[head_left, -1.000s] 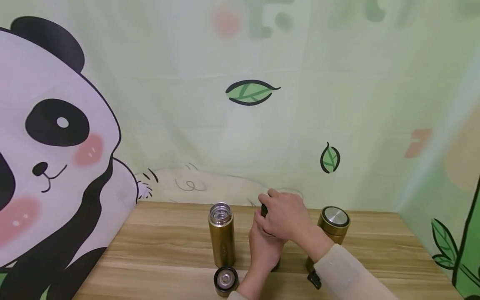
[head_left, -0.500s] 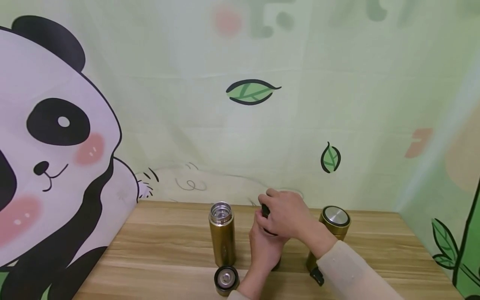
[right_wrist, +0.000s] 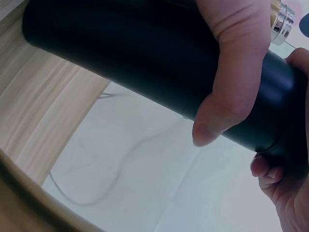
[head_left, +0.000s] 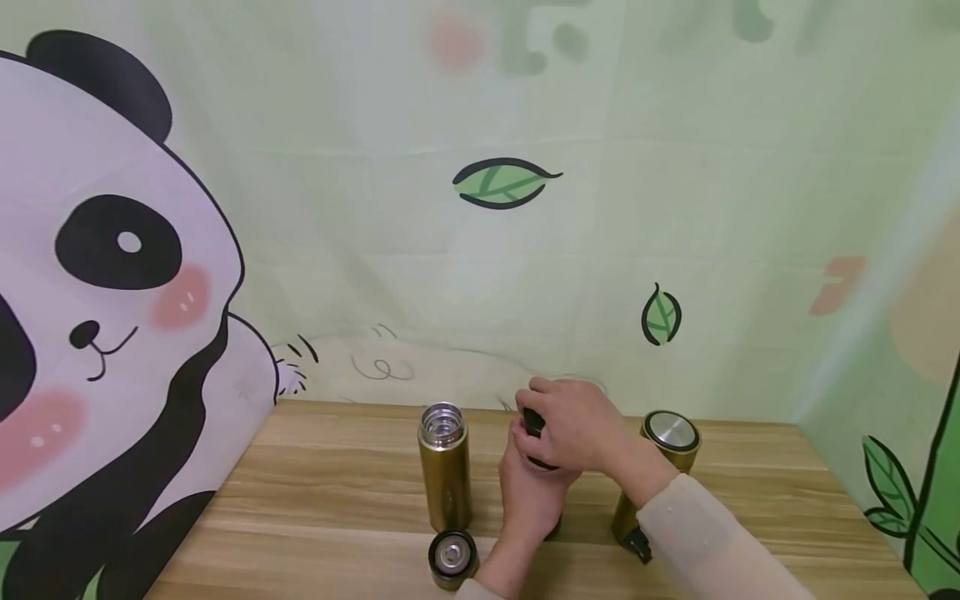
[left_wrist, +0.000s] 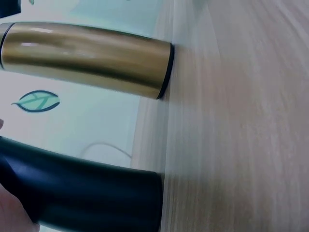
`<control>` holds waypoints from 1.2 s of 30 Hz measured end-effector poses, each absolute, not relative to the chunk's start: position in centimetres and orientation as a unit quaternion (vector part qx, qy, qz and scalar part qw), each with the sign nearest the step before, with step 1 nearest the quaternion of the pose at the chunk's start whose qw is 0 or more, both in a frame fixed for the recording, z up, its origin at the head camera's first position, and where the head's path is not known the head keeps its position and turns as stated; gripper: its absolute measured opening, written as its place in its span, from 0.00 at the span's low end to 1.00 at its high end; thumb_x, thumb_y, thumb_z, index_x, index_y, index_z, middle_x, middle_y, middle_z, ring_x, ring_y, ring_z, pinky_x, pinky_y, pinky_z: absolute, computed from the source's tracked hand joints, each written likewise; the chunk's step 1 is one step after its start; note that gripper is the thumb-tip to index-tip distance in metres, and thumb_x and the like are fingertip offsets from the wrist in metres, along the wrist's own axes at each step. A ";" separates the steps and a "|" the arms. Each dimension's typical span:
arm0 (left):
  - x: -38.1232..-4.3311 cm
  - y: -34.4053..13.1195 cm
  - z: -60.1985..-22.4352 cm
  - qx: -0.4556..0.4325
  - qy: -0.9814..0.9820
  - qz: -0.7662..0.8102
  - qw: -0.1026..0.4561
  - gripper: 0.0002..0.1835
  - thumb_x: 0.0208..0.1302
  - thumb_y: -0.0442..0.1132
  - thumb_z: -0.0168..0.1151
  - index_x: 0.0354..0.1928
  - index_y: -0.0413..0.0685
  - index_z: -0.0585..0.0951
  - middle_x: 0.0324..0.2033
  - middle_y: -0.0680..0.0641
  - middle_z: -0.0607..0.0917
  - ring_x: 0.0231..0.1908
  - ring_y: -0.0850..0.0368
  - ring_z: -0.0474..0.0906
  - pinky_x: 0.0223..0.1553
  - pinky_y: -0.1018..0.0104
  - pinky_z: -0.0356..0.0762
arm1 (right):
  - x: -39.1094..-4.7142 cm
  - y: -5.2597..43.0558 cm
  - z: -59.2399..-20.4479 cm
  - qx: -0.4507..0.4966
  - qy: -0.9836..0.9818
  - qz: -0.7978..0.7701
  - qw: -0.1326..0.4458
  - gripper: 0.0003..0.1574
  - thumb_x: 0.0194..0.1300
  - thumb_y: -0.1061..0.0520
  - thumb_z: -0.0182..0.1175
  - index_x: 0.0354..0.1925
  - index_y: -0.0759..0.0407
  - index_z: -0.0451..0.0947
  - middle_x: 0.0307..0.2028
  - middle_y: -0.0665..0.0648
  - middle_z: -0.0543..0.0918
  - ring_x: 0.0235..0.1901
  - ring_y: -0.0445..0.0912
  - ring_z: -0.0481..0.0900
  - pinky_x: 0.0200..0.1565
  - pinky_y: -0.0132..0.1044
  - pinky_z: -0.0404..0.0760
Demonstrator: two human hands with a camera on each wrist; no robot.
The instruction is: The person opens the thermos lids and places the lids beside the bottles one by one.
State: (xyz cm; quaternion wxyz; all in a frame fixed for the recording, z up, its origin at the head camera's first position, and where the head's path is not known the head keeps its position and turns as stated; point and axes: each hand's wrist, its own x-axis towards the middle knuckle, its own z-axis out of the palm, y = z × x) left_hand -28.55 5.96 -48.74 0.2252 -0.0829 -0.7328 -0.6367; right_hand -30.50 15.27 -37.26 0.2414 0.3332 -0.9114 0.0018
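A black vacuum flask (right_wrist: 145, 63) stands upright on the table between two gold ones. My left hand (head_left: 528, 500) wraps round its body; a curled digit crosses the black side in the right wrist view. Above it, my right hand (head_left: 577, 425) grips the black lid (head_left: 534, 423), part of which shows between the fingers. To the left stands a gold flask (head_left: 446, 487) with its silver mouth uncovered. A gold-sided lid (head_left: 453, 557) lies before it, inner side up. The other gold flask (head_left: 672, 433), capped with a silver top, stands at right, partly behind my right forearm.
The wood-grain table (head_left: 330, 500) extends to both sides of the flasks. A printed cloth backdrop (head_left: 360, 250) with a panda and leaves hangs right behind its far edge. A small black part (head_left: 637, 546) sits by the right sleeve.
My right hand has turned slightly on the lid, showing a little more black between its fingers. Its forearm and the small black part shifted slightly right. The left hand keeps its hold.
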 end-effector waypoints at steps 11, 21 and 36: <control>-28.5 5.9 -49.0 -0.074 -0.745 -0.628 0.212 0.34 0.53 0.43 0.81 0.60 0.57 0.73 0.48 0.57 0.88 0.48 0.60 0.85 0.50 0.61 0.83 | -28.6 13.9 -35.9 0.228 -0.957 -0.051 0.171 0.32 0.70 0.32 0.58 0.55 0.55 0.77 0.39 0.56 0.83 0.30 0.51 0.82 0.32 0.46 0.82; -28.6 5.9 -49.7 -0.108 -0.764 -0.573 0.275 0.27 0.62 0.35 0.71 0.61 0.53 0.72 0.43 0.54 0.86 0.43 0.61 0.84 0.46 0.64 0.82 | -27.5 10.9 -34.9 0.086 -0.986 -0.082 0.114 0.40 0.73 0.28 0.52 0.44 0.65 0.75 0.30 0.61 0.79 0.27 0.55 0.83 0.28 0.48 0.79; -28.5 5.9 -49.2 -0.108 -0.771 -0.567 0.270 0.33 0.60 0.39 0.73 0.66 0.49 0.70 0.50 0.53 0.87 0.48 0.58 0.85 0.51 0.59 0.83 | -28.2 11.8 -35.9 0.124 -0.978 -0.057 0.158 0.19 0.71 0.42 0.57 0.41 0.57 0.78 0.30 0.60 0.79 0.25 0.56 0.79 0.23 0.49 0.77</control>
